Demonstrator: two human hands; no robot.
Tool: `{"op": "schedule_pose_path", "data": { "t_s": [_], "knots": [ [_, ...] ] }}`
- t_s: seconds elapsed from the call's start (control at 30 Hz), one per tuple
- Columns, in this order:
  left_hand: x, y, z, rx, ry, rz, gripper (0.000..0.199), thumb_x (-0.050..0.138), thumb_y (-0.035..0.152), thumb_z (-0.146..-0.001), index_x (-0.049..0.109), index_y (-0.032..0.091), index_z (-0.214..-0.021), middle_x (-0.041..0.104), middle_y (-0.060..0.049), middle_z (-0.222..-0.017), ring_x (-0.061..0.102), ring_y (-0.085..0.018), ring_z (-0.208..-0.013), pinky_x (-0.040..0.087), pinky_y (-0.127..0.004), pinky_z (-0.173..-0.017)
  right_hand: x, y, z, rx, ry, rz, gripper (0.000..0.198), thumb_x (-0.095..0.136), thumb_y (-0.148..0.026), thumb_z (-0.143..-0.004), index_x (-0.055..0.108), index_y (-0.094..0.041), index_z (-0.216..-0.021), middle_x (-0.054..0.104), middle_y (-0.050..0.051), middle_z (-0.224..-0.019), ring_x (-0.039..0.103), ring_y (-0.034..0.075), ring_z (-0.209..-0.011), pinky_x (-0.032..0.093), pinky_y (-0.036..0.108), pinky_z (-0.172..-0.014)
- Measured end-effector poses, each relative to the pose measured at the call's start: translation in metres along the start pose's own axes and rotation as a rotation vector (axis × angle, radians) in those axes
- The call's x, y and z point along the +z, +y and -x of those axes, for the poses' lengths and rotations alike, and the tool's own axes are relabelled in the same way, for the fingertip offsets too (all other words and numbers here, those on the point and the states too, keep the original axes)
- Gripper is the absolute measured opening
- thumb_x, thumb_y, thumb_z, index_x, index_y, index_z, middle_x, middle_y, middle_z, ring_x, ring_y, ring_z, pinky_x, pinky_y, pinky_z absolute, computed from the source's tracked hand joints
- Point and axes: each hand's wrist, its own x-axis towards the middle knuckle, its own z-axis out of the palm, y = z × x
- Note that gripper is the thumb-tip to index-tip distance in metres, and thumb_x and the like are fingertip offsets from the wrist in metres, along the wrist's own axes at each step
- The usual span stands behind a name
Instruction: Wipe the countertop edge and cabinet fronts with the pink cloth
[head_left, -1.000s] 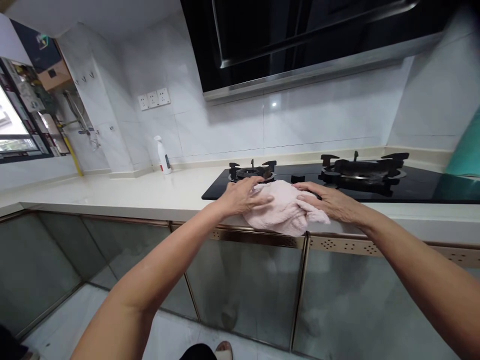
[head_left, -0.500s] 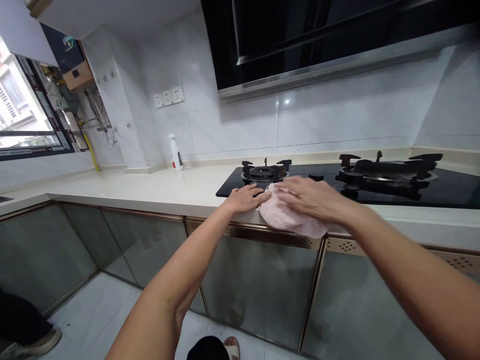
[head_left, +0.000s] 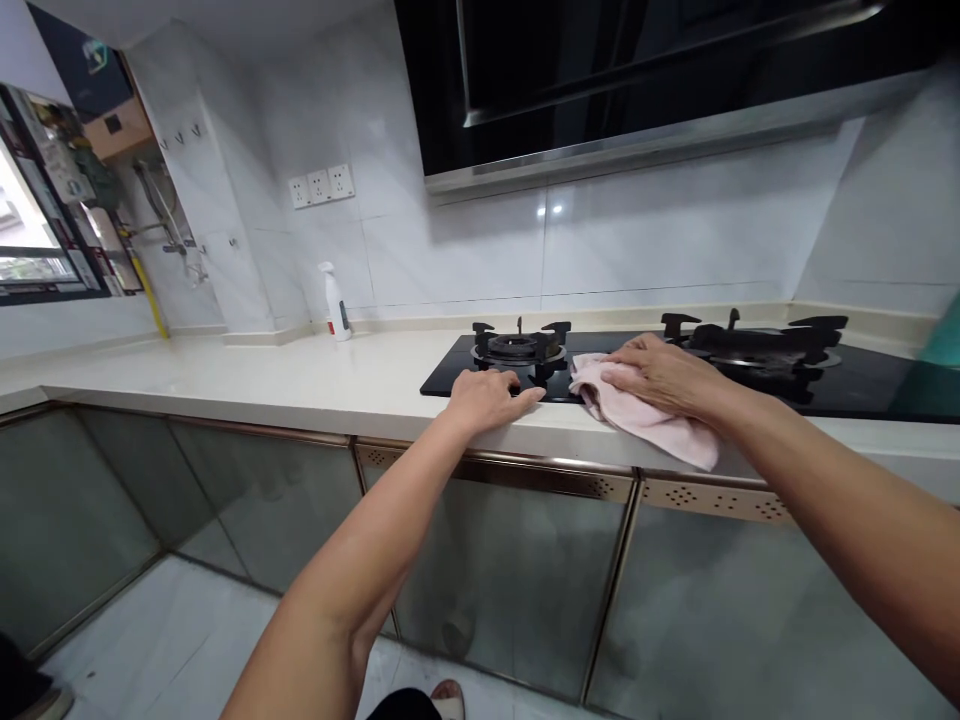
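Under my right hand lies a pale pink cloth, pressed onto the front edge of the black gas hob. My fingers bend over the cloth's upper part, while its lower corner drapes across the white counter edge. My left hand rests at the hob's front left corner, thumb stretched out to the right and nothing in its grasp. Behind the left hand stands the left burner. The right burner is partly hidden behind my right hand.
A white spray bottle stands on the pale countertop by the wall. Overhead hangs a black range hood. Grey-green cabinet doors run below the counter. Part of another person's foot shows at bottom left.
My right hand has moved the cloth to the right along the hob's front edge, away from my left hand. The left hand stays nearly in place. The view has turned slightly right.
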Motion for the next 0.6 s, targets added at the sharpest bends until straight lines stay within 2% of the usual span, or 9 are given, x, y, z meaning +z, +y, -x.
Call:
{"op": "schedule_pose_path", "data": {
  "t_s": [0.07,0.13,0.23,0.33,0.47,0.6],
  "knots": [
    [0.004,0.0,0.001,0.013,0.014,0.011,0.072,0.029,0.074,-0.095,0.068,0.022,-0.127,0.072,-0.012,-0.127,0.064,-0.032,-0.121,0.044,-0.048,-0.105,-0.003,-0.017,-0.001,0.032,-0.052,0.063,0.05,0.04,-0.053,-0.098,0.069,-0.028,-0.13,0.059,0.014,-0.131,0.061,0.03,-0.103,0.048,0.044,-0.089],
    [0.006,0.0,0.003,0.018,0.031,0.009,0.071,0.03,0.074,-0.095,0.067,0.022,-0.127,0.072,-0.013,-0.128,0.063,-0.033,-0.122,0.044,-0.049,-0.104,-0.004,-0.043,-0.001,-0.008,-0.054,0.128,0.051,0.039,-0.053,-0.098,0.069,-0.026,-0.129,0.058,0.017,-0.131,0.059,0.033,-0.102,0.046,0.047,-0.087],
    [0.006,-0.001,0.003,0.024,0.055,0.012,0.069,0.025,0.07,-0.099,0.068,0.022,-0.125,0.071,-0.013,-0.128,0.063,-0.033,-0.122,0.044,-0.05,-0.104,-0.001,-0.08,-0.006,-0.151,-0.021,0.111,0.049,0.035,-0.049,-0.1,0.07,-0.026,-0.125,0.06,0.016,-0.13,0.059,0.032,-0.102,0.045,0.047,-0.086],
    [0.007,-0.003,0.003,0.01,0.061,0.013,0.066,0.018,0.06,-0.103,0.067,0.02,-0.123,0.07,-0.013,-0.13,0.062,-0.033,-0.122,0.043,-0.051,-0.103,0.004,-0.101,-0.015,-0.193,-0.013,0.052,0.047,0.035,-0.044,-0.101,0.067,-0.025,-0.129,0.06,0.014,-0.132,0.058,0.031,-0.107,0.044,0.045,-0.088],
    [0.008,-0.007,0.001,0.003,0.034,0.032,0.065,0.018,0.062,-0.103,0.066,0.021,-0.122,0.068,-0.013,-0.133,0.059,-0.033,-0.126,0.04,-0.053,-0.106,0.004,-0.095,-0.017,-0.185,-0.039,0.011,0.049,0.033,-0.048,-0.101,0.066,-0.026,-0.131,0.058,0.014,-0.137,0.056,0.032,-0.115,0.043,0.047,-0.091],
    [0.008,-0.011,-0.001,0.006,0.012,0.071,0.066,0.023,0.07,-0.099,0.064,0.025,-0.124,0.064,-0.011,-0.139,0.055,-0.033,-0.13,0.034,-0.056,-0.11,-0.001,-0.061,0.002,-0.171,-0.043,-0.002,0.052,0.032,-0.054,-0.1,0.064,-0.029,-0.131,0.056,0.011,-0.14,0.054,0.032,-0.119,0.045,0.048,-0.093]
  ]
}}
